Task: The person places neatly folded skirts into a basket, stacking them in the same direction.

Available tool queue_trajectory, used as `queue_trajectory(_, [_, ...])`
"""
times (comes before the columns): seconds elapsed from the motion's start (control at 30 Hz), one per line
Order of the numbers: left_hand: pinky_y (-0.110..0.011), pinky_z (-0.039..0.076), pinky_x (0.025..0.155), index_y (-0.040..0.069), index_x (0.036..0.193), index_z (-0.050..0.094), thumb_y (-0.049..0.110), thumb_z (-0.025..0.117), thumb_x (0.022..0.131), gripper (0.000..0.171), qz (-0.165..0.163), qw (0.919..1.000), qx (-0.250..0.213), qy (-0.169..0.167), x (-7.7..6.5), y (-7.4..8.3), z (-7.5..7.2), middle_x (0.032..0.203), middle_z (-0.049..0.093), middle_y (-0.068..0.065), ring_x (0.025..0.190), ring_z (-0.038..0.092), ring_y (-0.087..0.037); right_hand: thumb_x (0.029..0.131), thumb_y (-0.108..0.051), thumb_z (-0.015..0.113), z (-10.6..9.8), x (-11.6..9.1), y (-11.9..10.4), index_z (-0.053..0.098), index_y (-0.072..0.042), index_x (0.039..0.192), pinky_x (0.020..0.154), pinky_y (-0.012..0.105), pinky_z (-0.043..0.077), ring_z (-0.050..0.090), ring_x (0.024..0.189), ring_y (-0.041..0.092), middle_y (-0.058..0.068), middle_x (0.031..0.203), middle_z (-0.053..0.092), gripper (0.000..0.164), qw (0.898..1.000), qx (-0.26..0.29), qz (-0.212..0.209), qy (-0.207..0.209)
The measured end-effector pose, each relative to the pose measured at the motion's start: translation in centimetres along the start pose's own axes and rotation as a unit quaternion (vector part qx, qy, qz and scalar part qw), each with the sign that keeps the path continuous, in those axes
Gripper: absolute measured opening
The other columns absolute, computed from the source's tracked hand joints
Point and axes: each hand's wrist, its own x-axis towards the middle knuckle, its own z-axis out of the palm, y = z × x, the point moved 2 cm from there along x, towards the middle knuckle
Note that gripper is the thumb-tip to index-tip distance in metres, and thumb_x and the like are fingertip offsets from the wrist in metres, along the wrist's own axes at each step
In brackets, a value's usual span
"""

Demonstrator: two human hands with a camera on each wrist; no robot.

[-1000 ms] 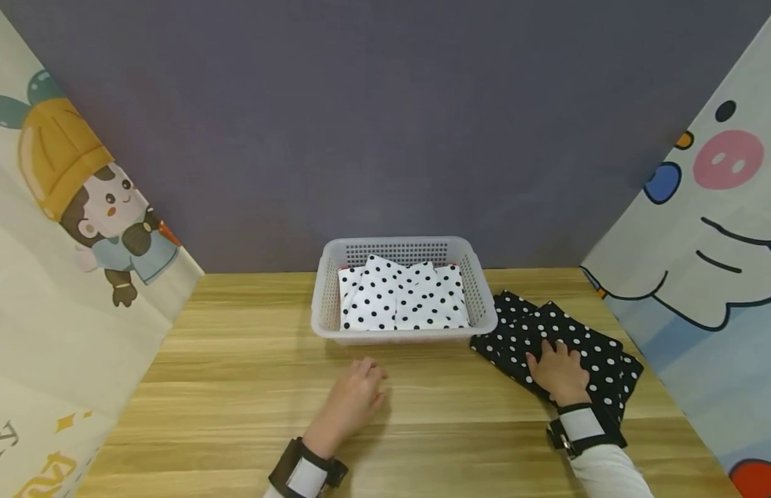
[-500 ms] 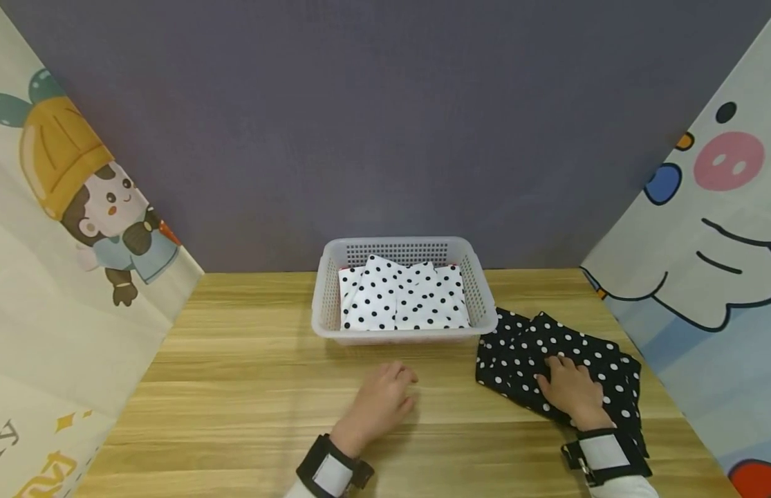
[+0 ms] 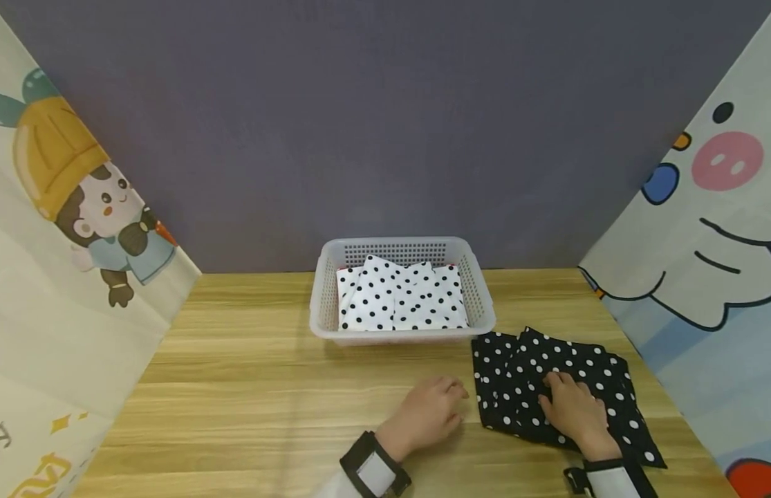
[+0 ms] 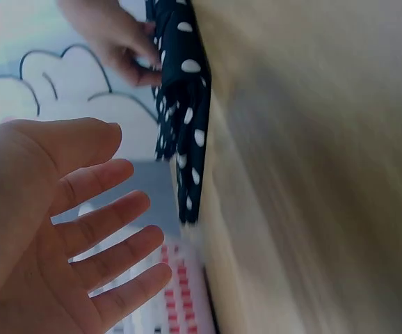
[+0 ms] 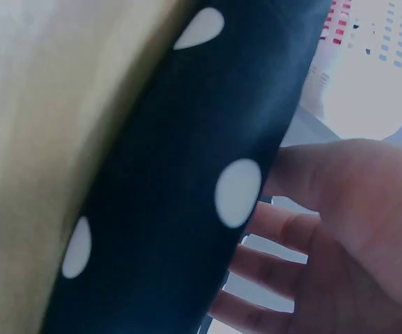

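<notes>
A folded black cloth with white polka dots (image 3: 522, 394) lies on the right part of the table, its layered folds fanned at the edges. My right hand (image 3: 574, 411) rests on top of it, fingertips pressing the fabric; in the right wrist view the fingers (image 5: 263, 271) reach along the cloth's dark surface. My left hand (image 3: 425, 411) hovers over the wood just left of the cloth, holding nothing. The left wrist view shows its thumb and fingers (image 4: 110, 216) spread apart and relaxed, facing the cloth's side edge.
A white perforated plastic basket (image 3: 317, 304) stands against the dark back wall (image 3: 385, 124). Inside it lies a folded white cloth with black dots (image 3: 397, 297), with a bit of red at its edges. Cartoon-printed panels (image 3: 684, 277) flank the wooden table (image 3: 223, 401) on both sides.
The black dotted cloth has slid toward the person and turned straighter, with my right hand on it. My left hand has moved right, closer to the cloth. The basket stays put.
</notes>
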Motion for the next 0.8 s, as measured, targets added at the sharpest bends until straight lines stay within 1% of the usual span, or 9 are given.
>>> queue_trajectory(0.1, [-0.024,0.042,0.094,0.021,0.112,0.062,0.032,0.064,0.082,0.032,0.021,0.9997,0.013,-0.006,0.5,1.0,0.5,0.118,0.058,0.003,0.107,0.055,-0.011,0.08,-0.018,0.065,0.2,-0.5,-0.2,0.056,-0.001,0.104,0.067,0.064,0.042,0.052,0.091,0.047,0.027,0.111,0.052,0.03,1.0,-0.002,-0.004,0.0])
queue_trajectory(0.17, [-0.022,0.041,0.095,0.021,0.113,0.062,0.034,0.063,0.083,0.033,0.03,0.9994,0.01,-0.015,0.7,1.6,0.8,0.12,0.057,0.003,0.108,0.054,-0.011,0.079,-0.018,0.067,0.3,-0.9,-0.4,0.057,-0.002,0.102,0.065,0.063,0.043,0.053,0.09,0.046,0.026,0.11,0.053,0.029,1.0,-0.004,-0.01,0.0])
queue_trajectory(0.3, [-0.022,0.039,0.097,0.022,0.116,0.06,0.038,0.06,0.085,0.035,0.039,0.9982,-0.009,-0.044,0.9,2.6,1.1,0.125,0.055,0.004,0.112,0.052,-0.01,0.078,-0.019,0.069,0.4,-1.9,-0.9,0.059,-0.005,0.101,0.062,0.059,0.044,0.054,0.089,0.043,0.023,0.11,0.055,0.028,1.0,-0.008,-0.029,0.007])
queue_trajectory(0.43, [-0.022,0.037,0.099,0.023,0.119,0.059,0.04,0.057,0.087,0.037,0.048,0.9962,-0.006,-0.073,1.1,3.3,1.3,0.128,0.052,0.006,0.115,0.05,-0.009,0.076,-0.019,0.07,0.6,-2.6,-1.7,0.062,-0.006,0.1,0.061,0.058,0.045,0.055,0.09,0.042,0.022,0.112,0.056,0.028,0.999,-0.007,-0.049,0.016])
queue_trajectory(0.57, [-0.021,0.036,0.099,0.024,0.121,0.058,0.041,0.057,0.087,0.038,0.041,0.9937,-0.007,-0.104,1.0,3.5,1.5,0.13,0.051,0.006,0.116,0.049,-0.01,0.076,-0.019,0.07,0.8,-3.1,-2.5,0.063,-0.007,0.099,0.062,0.057,0.046,0.056,0.093,0.043,0.023,0.116,0.056,0.027,0.997,-0.007,-0.068,0.029])
queue_trajectory(0.67, [-0.021,0.037,0.098,0.023,0.119,0.059,0.041,0.06,0.085,0.039,0.027,0.9927,-0.008,-0.118,0.9,3.4,1.5,0.128,0.052,0.006,0.114,0.049,-0.011,0.076,-0.02,0.07,1.0,-3.3,-3.0,0.064,-0.008,0.099,0.062,0.056,0.047,0.056,0.093,0.043,0.022,0.117,0.057,0.027,0.996,-0.007,-0.078,0.033])
queue_trajectory(0.8, [-0.022,0.041,0.093,0.023,0.118,0.06,0.041,0.062,0.083,0.039,0.016,0.9911,-0.008,-0.132,0.4,3.1,1.4,0.125,0.053,0.007,0.11,0.05,-0.011,0.076,-0.021,0.07,1.0,-3.5,-3.7,0.065,-0.009,0.1,0.062,0.057,0.046,0.056,0.094,0.043,0.021,0.117,0.057,0.027,0.996,0.003,-0.078,0.034])
